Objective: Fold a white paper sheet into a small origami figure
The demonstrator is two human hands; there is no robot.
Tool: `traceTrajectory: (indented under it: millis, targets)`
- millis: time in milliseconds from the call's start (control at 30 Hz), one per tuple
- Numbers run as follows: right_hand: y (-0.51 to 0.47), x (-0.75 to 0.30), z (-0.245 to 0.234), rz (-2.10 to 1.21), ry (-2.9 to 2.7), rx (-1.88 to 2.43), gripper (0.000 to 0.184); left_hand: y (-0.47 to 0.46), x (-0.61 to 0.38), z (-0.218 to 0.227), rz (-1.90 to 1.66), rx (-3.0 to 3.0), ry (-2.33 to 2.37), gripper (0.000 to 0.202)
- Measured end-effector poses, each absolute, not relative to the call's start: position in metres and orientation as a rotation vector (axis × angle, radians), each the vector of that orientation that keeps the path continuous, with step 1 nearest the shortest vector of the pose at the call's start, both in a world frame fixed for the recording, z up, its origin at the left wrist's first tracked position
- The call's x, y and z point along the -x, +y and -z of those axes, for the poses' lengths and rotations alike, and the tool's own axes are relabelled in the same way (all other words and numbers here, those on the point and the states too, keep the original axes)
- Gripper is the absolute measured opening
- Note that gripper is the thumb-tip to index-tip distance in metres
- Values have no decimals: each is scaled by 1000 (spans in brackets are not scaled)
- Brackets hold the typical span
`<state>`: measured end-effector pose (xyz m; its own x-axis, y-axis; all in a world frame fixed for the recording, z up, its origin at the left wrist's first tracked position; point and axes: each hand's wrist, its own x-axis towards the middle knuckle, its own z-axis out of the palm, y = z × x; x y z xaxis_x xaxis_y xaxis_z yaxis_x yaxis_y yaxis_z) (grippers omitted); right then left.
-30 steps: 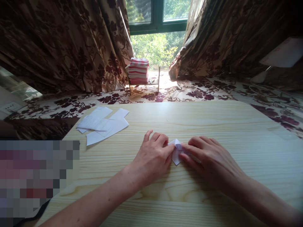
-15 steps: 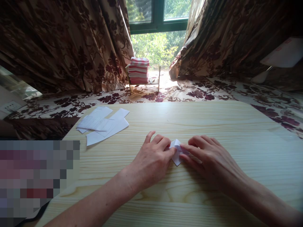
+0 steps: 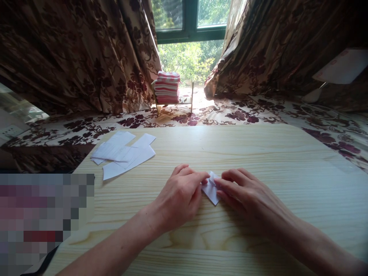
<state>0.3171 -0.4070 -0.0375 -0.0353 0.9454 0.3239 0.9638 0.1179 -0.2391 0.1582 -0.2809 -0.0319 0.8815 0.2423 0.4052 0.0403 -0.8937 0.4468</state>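
A small folded piece of white paper lies on the pale wood-grain table, its lower corner pointing toward me. On its left side, my left hand has the index finger and thumb closed at the paper's upper edge. From the other side, my right hand pinches the paper's right edge between thumb and fingers. Part of the paper is hidden under the fingertips of both hands. A raised flap shows between them.
Several white paper strips overlap at the table's back left. Beyond the table, folded red-and-white cloths are stacked on a small stand before the window. A white lamp stands at the far right. A blurred patch covers the lower left.
My left index finger has shifted to the paper's upper edge, and the left thumb has drawn back. More of the paper's lower left shows, and its raised flap looks lower.
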Motion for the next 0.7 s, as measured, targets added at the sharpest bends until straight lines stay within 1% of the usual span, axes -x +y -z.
traceTrajectory:
  millis: [133, 400, 533, 633, 700]
  targets:
    - [-407, -318, 39, 31, -2014, 1851, 19, -280, -160, 34, -634, -2620, 210, 33]
    - [-407, -318, 38, -9, -2035, 1863, 19, -277, -158, 37, -540, -2910, 211, 29]
    - [-406, -318, 37, -36, -2036, 1861, 19, -279, -158, 37, -558, -3018, 220, 28]
    - [-405, -318, 37, -43, -2032, 1872, 19, -284, -161, 35, -578, -3007, 217, 26]
    - [-405, -318, 37, -38, -2033, 1875, 19, -286, -165, 32, -586, -2908, 297, 22]
